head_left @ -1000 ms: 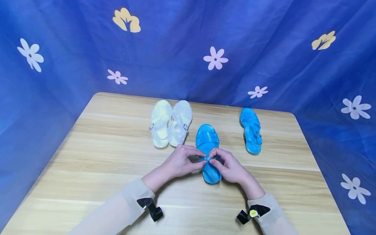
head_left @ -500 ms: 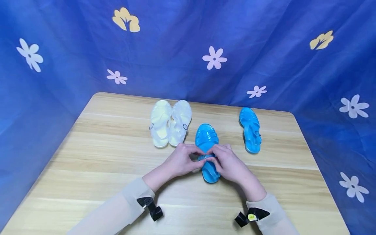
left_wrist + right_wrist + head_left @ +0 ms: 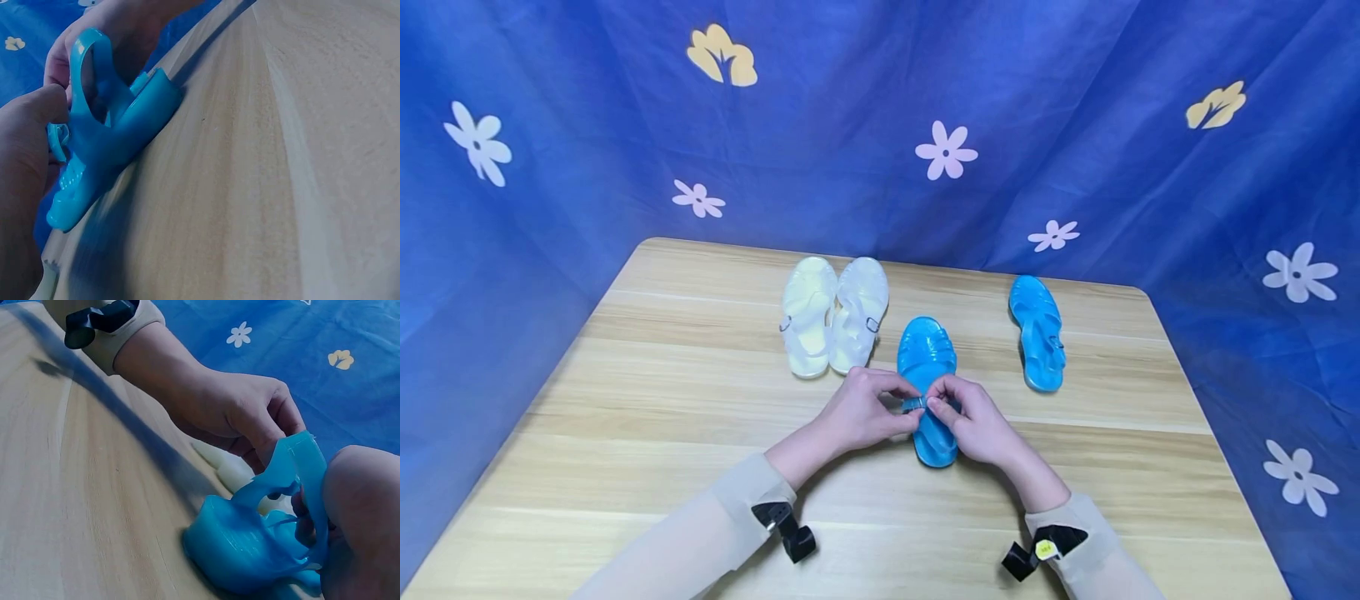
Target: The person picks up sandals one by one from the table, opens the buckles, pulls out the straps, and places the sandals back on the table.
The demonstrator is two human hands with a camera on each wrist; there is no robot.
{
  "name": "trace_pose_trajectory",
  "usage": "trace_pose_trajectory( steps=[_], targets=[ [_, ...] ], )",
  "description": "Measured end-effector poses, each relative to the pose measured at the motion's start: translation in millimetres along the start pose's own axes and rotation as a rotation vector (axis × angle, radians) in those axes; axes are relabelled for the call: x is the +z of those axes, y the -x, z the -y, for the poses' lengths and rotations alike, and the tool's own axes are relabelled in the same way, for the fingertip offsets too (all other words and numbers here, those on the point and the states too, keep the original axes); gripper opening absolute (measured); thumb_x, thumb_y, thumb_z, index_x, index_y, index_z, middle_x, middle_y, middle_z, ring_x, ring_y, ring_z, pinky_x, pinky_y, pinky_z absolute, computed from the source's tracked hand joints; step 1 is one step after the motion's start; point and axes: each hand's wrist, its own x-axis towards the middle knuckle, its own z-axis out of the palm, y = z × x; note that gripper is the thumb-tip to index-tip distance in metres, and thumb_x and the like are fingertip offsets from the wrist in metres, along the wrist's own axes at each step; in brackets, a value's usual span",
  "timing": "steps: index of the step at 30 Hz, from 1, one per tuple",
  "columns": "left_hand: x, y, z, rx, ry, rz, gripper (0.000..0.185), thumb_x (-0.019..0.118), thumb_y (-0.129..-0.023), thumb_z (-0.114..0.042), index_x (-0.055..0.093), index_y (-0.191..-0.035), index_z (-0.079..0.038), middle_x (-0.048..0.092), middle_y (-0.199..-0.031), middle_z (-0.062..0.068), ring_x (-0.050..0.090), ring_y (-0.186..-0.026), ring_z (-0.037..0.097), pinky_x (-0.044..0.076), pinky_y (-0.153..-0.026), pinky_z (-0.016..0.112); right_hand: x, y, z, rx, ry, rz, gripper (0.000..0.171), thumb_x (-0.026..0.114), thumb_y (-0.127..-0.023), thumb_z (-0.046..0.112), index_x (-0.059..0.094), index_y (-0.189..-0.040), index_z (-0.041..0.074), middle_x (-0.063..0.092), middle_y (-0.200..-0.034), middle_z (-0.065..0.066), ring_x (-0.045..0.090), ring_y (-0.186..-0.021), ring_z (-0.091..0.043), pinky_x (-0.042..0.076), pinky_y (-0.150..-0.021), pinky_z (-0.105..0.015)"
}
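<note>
A blue jelly sandal [image 3: 927,346] rests on the table between my hands, toe pointing away from me. My left hand [image 3: 859,412] pinches its ankle strap [image 3: 913,404] near the small metal buckle, thumb below and fingers above. Just right of the buckle, my right hand [image 3: 976,423] pinches the strap between thumb and forefinger. In the left wrist view the sandal [image 3: 125,134] shows its raised heel loop. The right wrist view shows the strap [image 3: 300,465] held up above the heel; the fingers partly hide the fastening.
A second blue sandal [image 3: 1037,333] lies at the right rear. Two clear whitish sandals [image 3: 809,312] stand side by side left of the middle. The wooden table [image 3: 625,400] meets a blue flowered curtain [image 3: 850,125] at the back and sides.
My right hand first closed in over the buckle, then drew back slightly to the right, leaving the buckle in sight. My left hand has stayed nearly in place.
</note>
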Motion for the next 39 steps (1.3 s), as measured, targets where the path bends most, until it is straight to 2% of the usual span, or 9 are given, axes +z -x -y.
trace_pose_trajectory(
  steps=[7, 11, 19, 25, 31, 35, 39],
  targets=[
    [0.6, 0.9, 1.5, 0.034, 0.022, -0.041, 0.016, 0.089, -0.079, -0.011, 0.083, -0.094, -0.011, 0.078, -0.089, -0.008, 0.073, -0.087, 0.004, 0.06, -0.079, 0.023, 2.9, -1.2, 1.0, -0.001, -0.076, -0.007, 0.01, 0.057, -0.11, 0.012, 0.064, -0.105, 0.008, 0.065, -0.099, -0.004, 0.058, -0.098, -0.026, 0.046, -0.086, -0.04],
    [1.6, -0.5, 1.8, 0.035, 0.025, -0.044, 0.015, 0.089, -0.079, -0.011, 0.083, -0.093, -0.012, 0.077, -0.088, -0.008, 0.072, -0.086, 0.005, 0.06, -0.079, 0.024, 0.5, -2.0, 3.2, 0.015, -0.075, 0.005, 0.013, 0.056, -0.111, 0.015, 0.065, -0.105, 0.008, 0.065, -0.099, -0.004, 0.057, -0.099, -0.026, 0.046, -0.087, -0.04],
    [3.0, -3.6, -2.0, -0.006, 0.002, 0.0, 0.017, 0.088, -0.078, -0.011, 0.079, -0.092, -0.015, 0.075, -0.089, -0.008, 0.069, -0.086, 0.007, 0.06, -0.078, 0.029, -6.0, -9.1, 7.0, 0.0, 0.051, 0.114, 0.022, 0.057, -0.112, 0.032, 0.069, -0.099, 0.018, 0.064, -0.088, 0.001, 0.058, -0.082, -0.021, 0.045, -0.068, -0.032],
    [4.2, -3.3, -2.3, 0.044, -0.002, -0.011, 0.015, 0.086, -0.078, -0.011, 0.08, -0.091, -0.014, 0.076, -0.088, -0.006, 0.07, -0.085, 0.006, 0.06, -0.077, 0.025, -5.8, -9.3, 0.8, 0.017, -0.086, 0.103, 0.02, 0.058, -0.111, 0.021, 0.069, -0.096, 0.012, 0.064, -0.09, -0.003, 0.057, -0.089, -0.026, 0.044, -0.075, -0.034],
    [4.2, -0.6, 1.5, 0.086, 0.035, -0.046, 0.015, 0.086, -0.079, -0.009, 0.082, -0.093, -0.01, 0.078, -0.088, -0.003, 0.073, -0.084, 0.008, 0.06, -0.078, 0.022, -4.3, -9.5, -4.6, -0.028, -0.156, 0.081, 0.019, 0.058, -0.11, 0.016, 0.069, -0.097, 0.009, 0.066, -0.092, -0.005, 0.059, -0.091, -0.027, 0.048, -0.081, -0.033],
    [4.5, -0.6, 4.8, 0.085, 0.051, -0.04, 0.016, 0.087, -0.079, -0.008, 0.082, -0.094, -0.009, 0.079, -0.09, -0.004, 0.074, -0.085, 0.008, 0.06, -0.077, 0.023, -6.0, -8.9, -8.9, -0.046, -0.161, 0.066, 0.018, 0.057, -0.11, 0.01, 0.069, -0.098, 0.008, 0.069, -0.094, -0.005, 0.062, -0.094, -0.027, 0.052, -0.087, -0.036],
    [3.6, -2.7, 6.0, 0.058, 0.065, -0.027, 0.017, 0.087, -0.08, -0.008, 0.083, -0.097, -0.008, 0.079, -0.092, -0.003, 0.075, -0.088, 0.008, 0.061, -0.08, 0.024, -9.1, -9.6, -9.6, -0.046, -0.1, 0.045, 0.015, 0.06, -0.109, 0.014, 0.07, -0.099, 0.014, 0.07, -0.096, -0.001, 0.062, -0.095, -0.025, 0.051, -0.086, -0.038]
  ],
)
